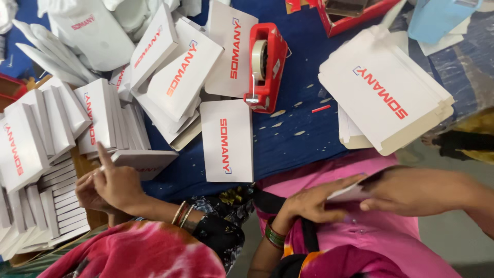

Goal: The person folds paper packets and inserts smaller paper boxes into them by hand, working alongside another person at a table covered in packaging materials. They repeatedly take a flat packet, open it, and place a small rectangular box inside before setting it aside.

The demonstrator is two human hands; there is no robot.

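My left hand [315,202], with bangles at the wrist, lies flat over my pink-clothed lap, and its fingers rest on a flat white cardboard piece [351,193]. My right hand [406,191] comes in from the right and grips the same piece at its other end. The card is mostly hidden between the two hands. Just beyond them, a folded white box with red lettering [227,141] lies on the blue cloth table [303,139].
A red tape dispenser [265,64] stands mid-table. A stack of flat white cartons [386,87] lies to the right. Piles of folded white boxes [46,139] fill the left. A co-worker's hands [113,185] in a red tie-dye garment are at the lower left, one finger raised.
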